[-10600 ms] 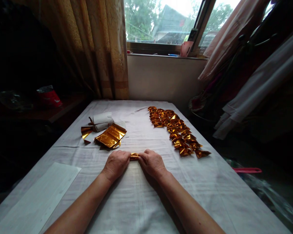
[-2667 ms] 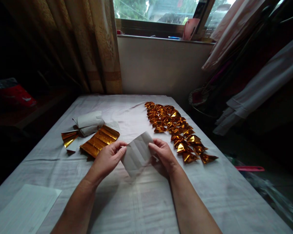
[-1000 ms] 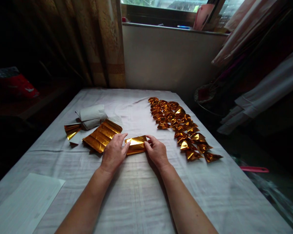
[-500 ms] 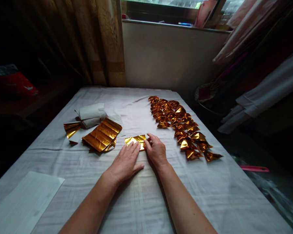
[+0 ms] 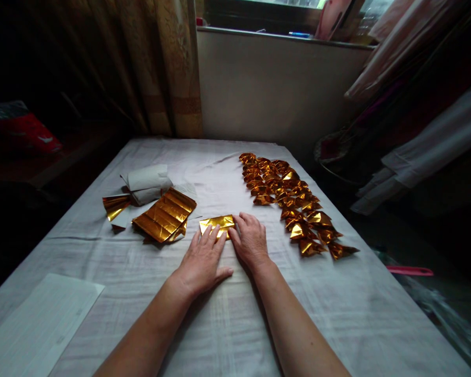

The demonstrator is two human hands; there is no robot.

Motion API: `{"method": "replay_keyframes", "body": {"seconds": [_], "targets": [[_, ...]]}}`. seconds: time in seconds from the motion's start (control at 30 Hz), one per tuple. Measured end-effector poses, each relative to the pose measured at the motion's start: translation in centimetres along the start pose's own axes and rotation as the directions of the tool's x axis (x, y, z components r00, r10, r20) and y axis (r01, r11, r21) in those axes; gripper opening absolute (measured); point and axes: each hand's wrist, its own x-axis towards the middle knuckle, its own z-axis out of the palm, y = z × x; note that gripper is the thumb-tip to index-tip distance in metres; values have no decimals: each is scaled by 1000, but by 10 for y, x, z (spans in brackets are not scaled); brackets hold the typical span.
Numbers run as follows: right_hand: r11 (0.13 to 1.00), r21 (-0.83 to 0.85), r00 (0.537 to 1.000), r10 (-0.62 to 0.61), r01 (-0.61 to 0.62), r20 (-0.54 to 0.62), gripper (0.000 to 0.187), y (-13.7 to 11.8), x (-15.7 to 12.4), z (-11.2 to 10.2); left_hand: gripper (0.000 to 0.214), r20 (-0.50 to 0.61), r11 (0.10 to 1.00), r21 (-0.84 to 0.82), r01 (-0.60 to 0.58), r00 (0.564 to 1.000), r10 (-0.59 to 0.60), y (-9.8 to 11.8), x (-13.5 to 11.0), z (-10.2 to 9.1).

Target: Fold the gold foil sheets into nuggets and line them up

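Observation:
A small folded sheet of gold foil paper (image 5: 215,222) lies flat on the white tablecloth in front of me. My left hand (image 5: 204,259) rests palm down with its fingers spread, the fingertips on the sheet's near edge. At the sheet's right end is my right hand (image 5: 251,238), its fingers bent and the tips touching the edge; the underside of these fingers is hidden. To the left is a stack of creased gold foil sheets (image 5: 165,215). Several folded gold foil pieces (image 5: 284,191) stand in rows on the right.
Crumpled whitish paper (image 5: 147,180) and a fanned gold piece (image 5: 115,207) lie behind the stack. A pale sheet (image 5: 43,324) is at the table's near left. Clothes (image 5: 427,141) hang at the right, and a curtain (image 5: 168,68) hangs behind the table.
My left fingers have spread a little and slid slightly toward me and left on the foil sheet. My right fingertips have flattened slightly at its right end.

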Motion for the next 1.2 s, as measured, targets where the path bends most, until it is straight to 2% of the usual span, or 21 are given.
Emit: {"method": "replay_keyframes", "body": {"seconds": [0.2, 0.4, 0.7, 1.03, 1.2], "targets": [[1000, 3, 1000, 25, -25, 13, 34, -1, 1, -1, 82, 58, 1000, -3, -7, 998, 7, 7, -6, -10], [999, -22, 994, -47, 49, 97, 51, -3, -2, -5, 86, 127, 999, 12, 30, 991, -31, 9, -7, -17], [987, -132, 988, 104, -89, 117, 51, 6, -2, -8, 83, 195, 999, -11, 46, 980, -43, 6, -11, -30], [989, -112, 988, 110, -98, 110, 50, 9, -3, -7, 70, 218, 993, 59, 99, 970, -109, -3, -23, -49], [992, -105, 995, 78, -71, 65, 54, 5, -6, -6, 67, 174, 994, 52, 97, 979, -105, -2, -24, -47]]}}
